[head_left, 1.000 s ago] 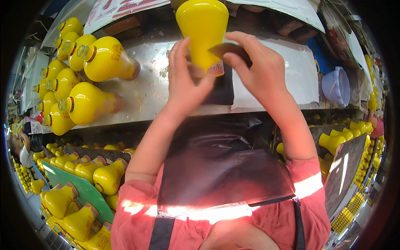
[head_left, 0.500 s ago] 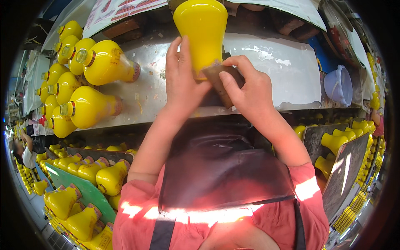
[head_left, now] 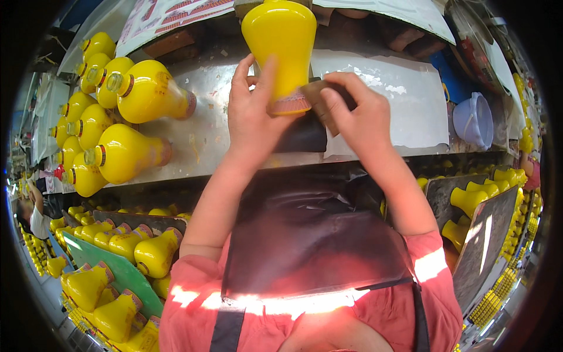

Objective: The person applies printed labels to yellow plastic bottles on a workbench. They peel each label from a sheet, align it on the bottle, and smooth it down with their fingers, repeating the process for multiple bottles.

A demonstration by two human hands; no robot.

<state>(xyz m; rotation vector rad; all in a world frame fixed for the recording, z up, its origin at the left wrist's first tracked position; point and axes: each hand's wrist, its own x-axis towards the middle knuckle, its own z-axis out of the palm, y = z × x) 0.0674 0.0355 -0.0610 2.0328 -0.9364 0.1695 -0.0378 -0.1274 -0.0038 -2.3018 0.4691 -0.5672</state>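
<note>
A glossy yellow vase [head_left: 281,47] lies in front of me, its wide end away and its narrower foot towards me. A pink-red patterned band [head_left: 290,103] rings that foot. My left hand [head_left: 252,108] is closed around the vase's left side near the foot, one finger blurred by motion. In my right hand [head_left: 360,111] I pinch a flat brown piece [head_left: 322,105], scraper-like, between thumb and fingers. Its left edge is beside the band; whether it touches cannot be made out. Under the foot lies a dark pad [head_left: 305,138].
Several yellow vases [head_left: 143,91] lie on the metal table [head_left: 205,76] at left. White paper [head_left: 387,111] covers the right part, beside a lavender bucket [head_left: 474,120]. Boards with more vases flank me: a green board [head_left: 111,267] left, a dark one [head_left: 487,240] right.
My right hand and the brown piece have moved right, away from the foot, uncovering the patterned band. A finger of my left hand has shifted on the vase, which has moved slightly left.
</note>
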